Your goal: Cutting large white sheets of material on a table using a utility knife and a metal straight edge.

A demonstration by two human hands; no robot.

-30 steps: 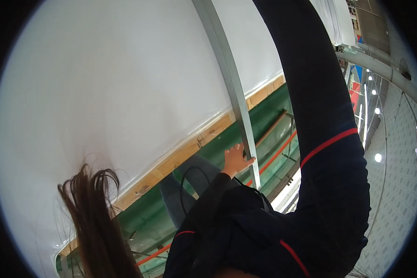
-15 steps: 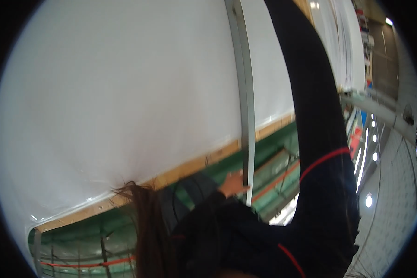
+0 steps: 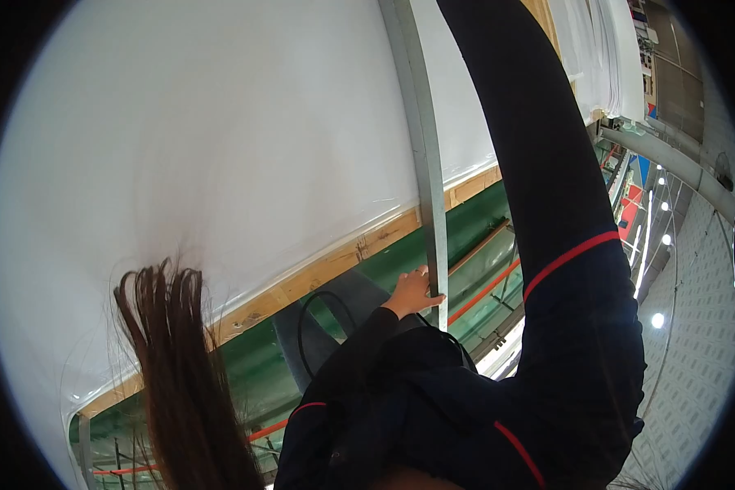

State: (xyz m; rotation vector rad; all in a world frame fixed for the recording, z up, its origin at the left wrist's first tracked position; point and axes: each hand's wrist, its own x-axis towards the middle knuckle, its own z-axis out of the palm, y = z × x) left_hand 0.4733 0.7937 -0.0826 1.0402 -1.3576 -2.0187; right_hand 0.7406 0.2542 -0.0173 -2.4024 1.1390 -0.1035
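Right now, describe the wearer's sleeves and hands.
The right sleeve is black and navy, split by a red stripe; the left sleeve is dark with a thin red line. The left hand is gloveless; the right hand is out of view.

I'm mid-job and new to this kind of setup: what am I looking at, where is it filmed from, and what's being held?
There's no machine: this is a person working bare-handed. The view comes from a fisheye camera on their head, looking down, so straight edges bend. A white surface with a wooden edge fills much of it. A long grey metal bar runs across; the left hand holds its lower part. The right sleeve reaches the top; that hand is out of view.
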